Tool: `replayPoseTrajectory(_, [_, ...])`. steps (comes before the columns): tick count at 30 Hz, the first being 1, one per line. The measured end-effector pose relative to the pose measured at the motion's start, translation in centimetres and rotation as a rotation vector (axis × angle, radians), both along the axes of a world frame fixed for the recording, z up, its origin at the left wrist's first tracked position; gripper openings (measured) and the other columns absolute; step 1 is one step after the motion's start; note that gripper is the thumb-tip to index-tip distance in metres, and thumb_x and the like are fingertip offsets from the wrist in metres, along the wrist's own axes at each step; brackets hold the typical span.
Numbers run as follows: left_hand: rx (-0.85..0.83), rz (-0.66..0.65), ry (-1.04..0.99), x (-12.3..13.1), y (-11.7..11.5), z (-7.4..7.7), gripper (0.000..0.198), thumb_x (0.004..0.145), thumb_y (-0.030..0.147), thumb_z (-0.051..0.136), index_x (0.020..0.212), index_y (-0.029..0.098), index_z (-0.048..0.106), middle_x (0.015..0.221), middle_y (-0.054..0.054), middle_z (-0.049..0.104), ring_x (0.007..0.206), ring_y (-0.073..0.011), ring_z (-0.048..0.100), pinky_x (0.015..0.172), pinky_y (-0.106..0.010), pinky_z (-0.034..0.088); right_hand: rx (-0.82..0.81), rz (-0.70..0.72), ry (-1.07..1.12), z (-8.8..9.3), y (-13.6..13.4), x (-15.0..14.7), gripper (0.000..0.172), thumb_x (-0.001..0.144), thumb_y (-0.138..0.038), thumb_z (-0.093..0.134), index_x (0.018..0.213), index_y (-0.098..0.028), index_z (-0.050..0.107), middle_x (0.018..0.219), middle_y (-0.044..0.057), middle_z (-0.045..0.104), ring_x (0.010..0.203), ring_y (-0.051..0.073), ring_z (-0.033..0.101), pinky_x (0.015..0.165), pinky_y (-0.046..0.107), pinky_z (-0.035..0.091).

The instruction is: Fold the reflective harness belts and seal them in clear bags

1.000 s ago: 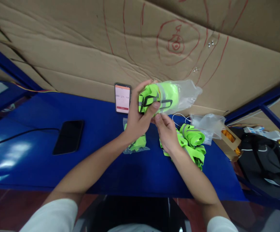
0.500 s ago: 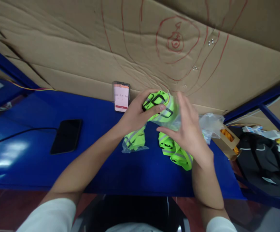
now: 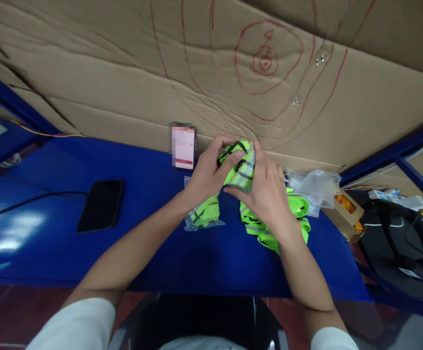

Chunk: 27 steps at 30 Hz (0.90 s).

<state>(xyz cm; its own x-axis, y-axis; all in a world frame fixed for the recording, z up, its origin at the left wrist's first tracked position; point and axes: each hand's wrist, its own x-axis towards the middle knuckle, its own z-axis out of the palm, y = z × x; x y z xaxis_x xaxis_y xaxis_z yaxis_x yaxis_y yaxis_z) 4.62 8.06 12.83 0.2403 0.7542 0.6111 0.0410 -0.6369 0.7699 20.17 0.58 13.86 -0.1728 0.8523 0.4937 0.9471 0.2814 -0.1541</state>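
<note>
Gripping a neon-green reflective-strap bundle (image 3: 247, 165) in a clear plastic sleeve, the left hand (image 3: 211, 167) curls its fingers behind the roll and presses its thumb across the front. The right hand (image 3: 270, 187) cups the other end, its fingers close together against the bundle and its thumb spread apart along the lower edge; whether that thumb pinches the plastic, I cannot tell. The bundle is raised above the blue tabletop (image 3: 153, 248), near the cardboard panel (image 3: 124, 82). Below the left hand lies a bagged strap bundle (image 3: 207, 211); under the right, a loose strap pile (image 3: 257, 223). A smartphone (image 3: 185, 149) stands against the cardboard, just left of the left hand.
</note>
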Motion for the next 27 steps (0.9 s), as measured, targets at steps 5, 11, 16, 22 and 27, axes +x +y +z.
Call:
replayPoseTrajectory(5, [0.050,0.071,-0.015,0.3,-0.2,-0.2,0.024,0.098,0.039,0.066,0.114,0.021,0.062,0.110,-0.004,0.076,0.104,-0.0177,0.072,0.090,-0.029,0.055,-0.017,0.003,0.036,-0.1,0.1,0.1,0.109,0.088,-0.058,0.074,0.166,-0.015,0.011,0.162,0.025,0.039,0.146,0.044,0.044,0.114,0.063,0.040])
replayPoseTrajectory(11, [0.068,0.081,0.127,0.1,-1.0,0.1,0.015,0.099,0.035,0.065,0.097,0.020,0.062,0.087,0.001,0.073,0.077,-0.0128,0.069,0.071,-0.024,0.051,-0.037,0.125,0.124,-0.6,0.5,0.4,0.111,0.084,-0.052,0.080,0.165,-0.013,0.014,0.160,0.024,0.042,0.153,0.039,0.038,0.121,0.058,0.038])
replayPoseTrajectory(16, [0.129,0.094,0.171,0.0,-1.1,0.3,0.018,0.104,0.034,0.055,0.103,0.020,0.067,0.097,-0.004,0.073,0.089,-0.0165,0.069,0.081,-0.029,0.054,-0.028,0.152,0.181,-1.2,0.8,0.2,0.109,0.086,-0.046,0.079,0.166,-0.017,0.011,0.160,0.023,0.042,0.152,0.037,0.041,0.120,0.058,0.039])
replayPoseTrajectory(22, [0.046,-0.099,0.114,-0.7,-0.2,0.7,0.024,0.101,0.035,0.061,0.119,0.022,0.068,0.118,-0.008,0.073,0.111,-0.0201,0.069,0.095,-0.033,0.056,-0.021,0.128,0.220,-0.6,1.3,1.2,0.105,0.085,-0.053,0.078,0.165,-0.019,0.019,0.160,0.020,0.044,0.150,0.036,0.044,0.120,0.057,0.041])
replayPoseTrajectory(27, [-0.085,-0.176,0.000,-0.9,-0.5,1.1,0.024,0.095,0.038,0.070,0.113,0.022,0.067,0.116,-0.007,0.075,0.104,-0.0201,0.073,0.090,-0.031,0.059,0.004,0.100,0.250,-0.5,1.4,1.9,0.106,0.082,-0.056,0.080,0.163,-0.018,0.022,0.161,0.021,0.043,0.149,0.036,0.045,0.119,0.057,0.042])
